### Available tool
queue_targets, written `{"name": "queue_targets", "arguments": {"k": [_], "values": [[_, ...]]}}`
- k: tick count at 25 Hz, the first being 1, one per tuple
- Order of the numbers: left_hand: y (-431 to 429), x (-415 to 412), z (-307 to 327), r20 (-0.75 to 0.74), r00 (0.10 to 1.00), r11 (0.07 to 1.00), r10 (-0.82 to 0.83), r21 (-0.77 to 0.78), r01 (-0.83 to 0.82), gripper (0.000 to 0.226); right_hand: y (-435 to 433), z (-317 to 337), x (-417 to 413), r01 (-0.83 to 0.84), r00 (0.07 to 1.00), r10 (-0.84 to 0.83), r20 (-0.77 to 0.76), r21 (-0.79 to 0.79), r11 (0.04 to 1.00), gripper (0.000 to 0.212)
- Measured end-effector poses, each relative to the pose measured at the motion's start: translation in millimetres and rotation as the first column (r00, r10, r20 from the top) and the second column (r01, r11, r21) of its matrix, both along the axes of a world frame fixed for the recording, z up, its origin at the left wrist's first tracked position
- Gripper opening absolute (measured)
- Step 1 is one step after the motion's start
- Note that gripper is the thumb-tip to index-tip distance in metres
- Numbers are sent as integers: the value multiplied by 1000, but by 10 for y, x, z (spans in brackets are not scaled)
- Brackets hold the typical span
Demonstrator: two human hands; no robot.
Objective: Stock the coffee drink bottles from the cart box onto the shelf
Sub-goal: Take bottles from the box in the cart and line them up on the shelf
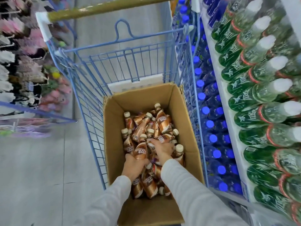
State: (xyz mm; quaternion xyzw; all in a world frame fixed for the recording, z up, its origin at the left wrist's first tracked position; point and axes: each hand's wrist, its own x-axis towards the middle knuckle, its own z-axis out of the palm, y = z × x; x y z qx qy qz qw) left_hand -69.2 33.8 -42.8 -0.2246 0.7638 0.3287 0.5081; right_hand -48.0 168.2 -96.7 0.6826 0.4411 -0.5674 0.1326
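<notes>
1. Many coffee bottles point(162, 122) are lying in the cart box point(143, 101), none on the shelf point(209, 46) at 3 o'clock.
2. Left hand point(134, 165) is gripping one bottle point(140, 150) at 6 o'clock.
3. Right hand point(162, 149) is touching the bottles; grip unclear.

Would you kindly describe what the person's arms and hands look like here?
Both arms wear long, loose, pale grey-white sleeves reaching the wrists. The left hand and right hand are bare: no gloves, rings or watch show.
</notes>
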Motion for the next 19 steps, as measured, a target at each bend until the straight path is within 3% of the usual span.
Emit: {"name": "queue_targets", "arguments": {"k": [2, 4, 7, 9, 13, 16, 19], "values": [[-123, 198, 70, -45, 998, 998, 53, 40, -51, 85, -7, -7, 0, 126, 992, -127, -25, -28, 992, 118], [-176, 349, 179, -78, 994, 994, 82, 74, -76, 81, 38, 61, 79, 227, 970, -236, -56, -141, 964, 103], [-200, 439, 410, -129, 985, 982, 119, 163, -97, 72, 66, 410, 351, 202, 935, -285, -209, -346, 916, 65], [-177, 477, 651, -200, 974, 973, 103, 224, -57, 69, 82, 764, 611, 162, 899, -288, -329, -360, 919, 61], [-22, 623, 1153, -260, 959, 910, 113, 415, 5, 76, 114, 1476, 1217, 186, 767, -321, -555, -288, 940, 65], [262, 869, 1537, -278, 959, 820, 48, 559, 121, 85, 259, 1952, 1731, 273, 708, -308, -636, -155, 949, 80], [617, 1298, 1939, -386, 922, 703, -26, 648, 292, 64, 457, 2414, 2282, 371, 688, -261, -678, 19, 928, 84]]}}
